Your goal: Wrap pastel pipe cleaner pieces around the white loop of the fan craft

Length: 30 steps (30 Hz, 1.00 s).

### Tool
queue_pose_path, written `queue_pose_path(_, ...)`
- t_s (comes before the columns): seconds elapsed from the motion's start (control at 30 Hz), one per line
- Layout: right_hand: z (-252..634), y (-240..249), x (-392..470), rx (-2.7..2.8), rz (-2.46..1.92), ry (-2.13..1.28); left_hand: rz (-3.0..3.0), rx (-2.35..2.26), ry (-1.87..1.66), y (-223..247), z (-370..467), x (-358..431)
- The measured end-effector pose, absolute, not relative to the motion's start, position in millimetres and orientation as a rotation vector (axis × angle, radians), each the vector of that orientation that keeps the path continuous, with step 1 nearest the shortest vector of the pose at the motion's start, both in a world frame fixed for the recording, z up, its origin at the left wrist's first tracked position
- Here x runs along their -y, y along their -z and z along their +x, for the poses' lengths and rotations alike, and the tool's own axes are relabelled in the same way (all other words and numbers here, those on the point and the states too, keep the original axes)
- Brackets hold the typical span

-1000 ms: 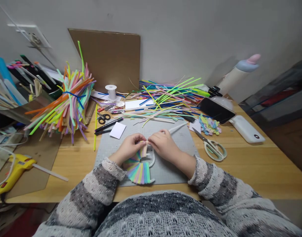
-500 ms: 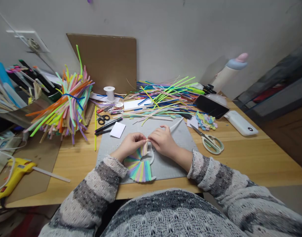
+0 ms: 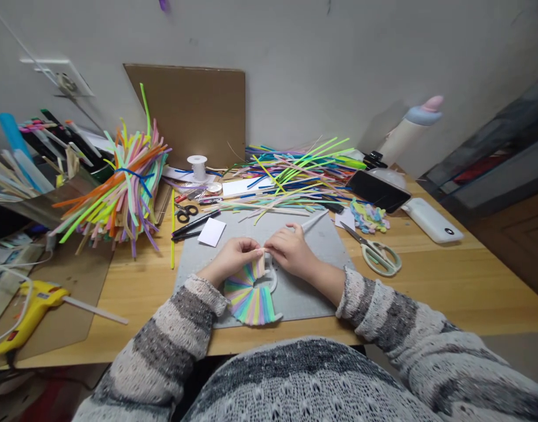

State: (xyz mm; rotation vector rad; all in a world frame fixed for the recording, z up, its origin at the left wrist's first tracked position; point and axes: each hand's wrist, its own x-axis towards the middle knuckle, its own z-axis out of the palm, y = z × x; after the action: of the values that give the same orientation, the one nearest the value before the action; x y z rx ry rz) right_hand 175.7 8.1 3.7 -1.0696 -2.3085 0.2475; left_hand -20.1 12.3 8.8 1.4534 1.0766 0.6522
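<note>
My left hand [image 3: 234,258] has thumb and forefinger pinched on the upper end of a curved, fan-like strip of pastel pipe cleaners [image 3: 255,305]. The strip hangs below in bands of yellow, purple, green, blue and pink. Against those fingertips, my right hand [image 3: 292,251] is closed in a pinch at the same end, its forefinger raised. What exactly lies between the right fingertips is too small to see. A white pipe cleaner [image 3: 274,280] loops beside the strip, and a white length [image 3: 315,221] sticks out behind my right hand. A grey mat [image 3: 313,296] lies underneath.
Green-handled scissors [image 3: 378,255] lie right of the mat, near a phone [image 3: 378,190] and a white device [image 3: 432,220]. Loose pipe cleaners [image 3: 295,176] spread behind. At left are a bundle of pipe cleaners [image 3: 128,187], black scissors [image 3: 187,213] and a yellow glue gun [image 3: 36,308].
The whole view has shifted slightly, with things appearing a little further right and lower. Both hands keep their pinch at the strip's upper end, almost unmoved.
</note>
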Motion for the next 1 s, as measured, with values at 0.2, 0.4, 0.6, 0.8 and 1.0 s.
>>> queue_pose_path(0.2, 176, -4, -8, 2.313, -1.073, -0.262, 1.448, -1.071, -0.652, -10, -19, -12)
queue_pose_path(0.4, 175, -2, -11, 2.279, -1.125, -0.255, 1.414, -1.037, -0.699, -8, -17, -11)
queue_pose_path(0.6, 175, -14, 3, 2.148, -1.117, -0.05, 1.336, -1.069, -0.775, -5, -17, -13)
queue_pose_path(0.8, 166, -21, 16, 2.145, -1.277, -0.551, 1.227, -1.113, -0.847, -9, -15, -15)
queue_pose_path(1.0, 169, -26, 12, 2.463, -1.332, -0.325, 1.235, -1.149, -0.921, -8, -15, -16)
